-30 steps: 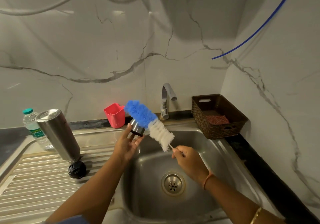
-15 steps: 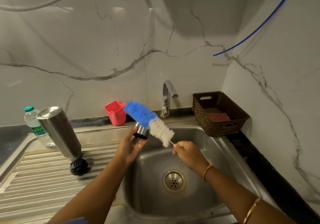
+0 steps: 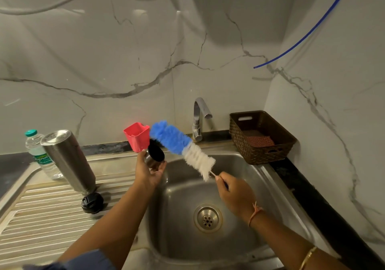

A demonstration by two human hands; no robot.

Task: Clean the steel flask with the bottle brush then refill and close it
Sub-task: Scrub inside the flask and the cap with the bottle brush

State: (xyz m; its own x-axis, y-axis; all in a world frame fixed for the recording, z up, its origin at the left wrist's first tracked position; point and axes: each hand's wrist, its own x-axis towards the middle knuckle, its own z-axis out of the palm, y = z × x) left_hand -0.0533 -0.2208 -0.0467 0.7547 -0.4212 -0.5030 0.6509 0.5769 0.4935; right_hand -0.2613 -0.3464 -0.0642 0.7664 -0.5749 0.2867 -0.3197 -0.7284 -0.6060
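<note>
Just over the left edge of the sink (image 3: 245, 165), the fingers (image 3: 160, 166) of the left hand (image 3: 149, 172) curl up round a small steel cup (image 3: 155, 155). The thumb is on its far side and its dark open mouth is turned to the right. The fingers (image 3: 221, 179) of the right hand (image 3: 236, 195) are pinched tight round the thin handle of the bottle brush (image 3: 183, 147), close below the bristles. The brush slants up and to the left over the basin, white bristles nearest the hand and blue ones at the tip. The blue part passes right at the cup's upper rim; whether it touches cannot be told.

Farther left, the steel flask (image 3: 68, 161) stands mouth-down on the ribbed drainboard (image 3: 48, 221), leaning in this view, untouched by either hand. A black stopper (image 3: 92, 203) lies on the drainboard just beside its mouth. A plastic water bottle (image 3: 36, 153) with a green cap stands just behind it.

At the back edge, a red plastic cup (image 3: 137, 137) sits left of the tap (image 3: 200, 119). A brown woven basket (image 3: 260, 155) holding a reddish cloth (image 3: 260, 141) sits on the dark worktop (image 3: 312, 198) at the right corner.
</note>
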